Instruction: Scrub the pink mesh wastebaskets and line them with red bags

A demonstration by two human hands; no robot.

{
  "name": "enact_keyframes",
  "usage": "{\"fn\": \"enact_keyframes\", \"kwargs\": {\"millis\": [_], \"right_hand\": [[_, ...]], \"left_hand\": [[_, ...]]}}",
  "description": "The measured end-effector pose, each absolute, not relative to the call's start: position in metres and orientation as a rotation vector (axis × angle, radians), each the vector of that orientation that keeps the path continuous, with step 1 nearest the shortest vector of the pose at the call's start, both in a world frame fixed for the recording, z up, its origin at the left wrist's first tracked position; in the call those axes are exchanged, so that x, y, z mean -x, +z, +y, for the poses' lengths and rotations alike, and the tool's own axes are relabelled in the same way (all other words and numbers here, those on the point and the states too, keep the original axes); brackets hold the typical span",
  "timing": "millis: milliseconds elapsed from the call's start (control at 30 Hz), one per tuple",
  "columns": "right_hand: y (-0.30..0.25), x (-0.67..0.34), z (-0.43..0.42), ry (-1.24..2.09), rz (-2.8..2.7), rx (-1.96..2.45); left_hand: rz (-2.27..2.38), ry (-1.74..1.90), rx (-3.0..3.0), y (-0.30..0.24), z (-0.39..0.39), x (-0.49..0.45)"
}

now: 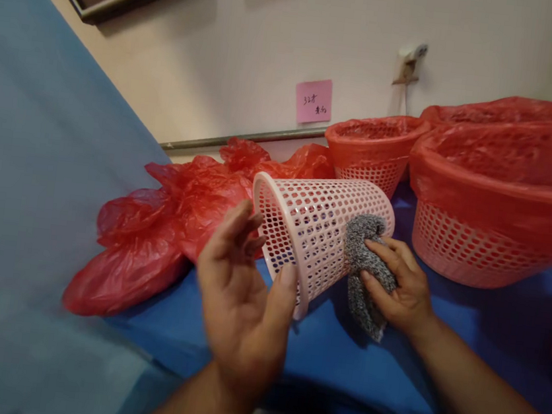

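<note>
A pink perforated plastic basket [321, 222] lies on its side, its open rim turned toward the left. My left hand [240, 299] is at that rim, fingers spread, thumb resting on the rim's lower edge and holding nothing else. My right hand [399, 287] presses a grey knitted cloth [363, 270] against the basket's outer wall near its base. The cloth hangs down below my fingers.
Crumpled red plastic bags [163, 234] lie on the blue table cover [387, 372] to the left. Several pink baskets lined with red bags [501, 193] stand at the right and behind. A pink sticky note [313, 101] is on the wall.
</note>
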State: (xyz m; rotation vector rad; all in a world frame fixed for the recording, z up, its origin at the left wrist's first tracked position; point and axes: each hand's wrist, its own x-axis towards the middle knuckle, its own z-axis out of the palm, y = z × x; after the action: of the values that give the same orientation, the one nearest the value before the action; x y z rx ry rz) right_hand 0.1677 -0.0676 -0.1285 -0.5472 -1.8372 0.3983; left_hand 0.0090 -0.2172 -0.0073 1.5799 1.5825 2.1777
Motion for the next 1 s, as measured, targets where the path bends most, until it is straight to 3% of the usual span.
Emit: {"fn": "enact_keyframes", "kwargs": {"millis": [233, 333, 633, 867, 1000], "right_hand": [[-0.131, -0.168, -0.046, 0.307, -1.607, 0.820], [-0.130, -0.170, -0.039, 0.340, -1.600, 0.875], [-0.113, -0.156, -0.097, 0.280, -1.992, 0.032], [-0.122, -0.167, -0.041, 0.506, -1.484, 0.850], [-0.121, -0.171, -0.033, 0.519, -1.430, 0.903]], "left_hand": [[1.785, 1.475, -1.810, -0.055, -0.180, 0.016], [1.727, 1.348, -1.890, -0.075, -0.185, 0.016], [1.557, 1.275, -2.196, -0.116, -0.186, 0.032], [1.661, 1.137, -2.295, -0.144, -0.181, 0.056], [1.685, 1.138, -2.338, -0.156, -0.176, 0.059]]}}
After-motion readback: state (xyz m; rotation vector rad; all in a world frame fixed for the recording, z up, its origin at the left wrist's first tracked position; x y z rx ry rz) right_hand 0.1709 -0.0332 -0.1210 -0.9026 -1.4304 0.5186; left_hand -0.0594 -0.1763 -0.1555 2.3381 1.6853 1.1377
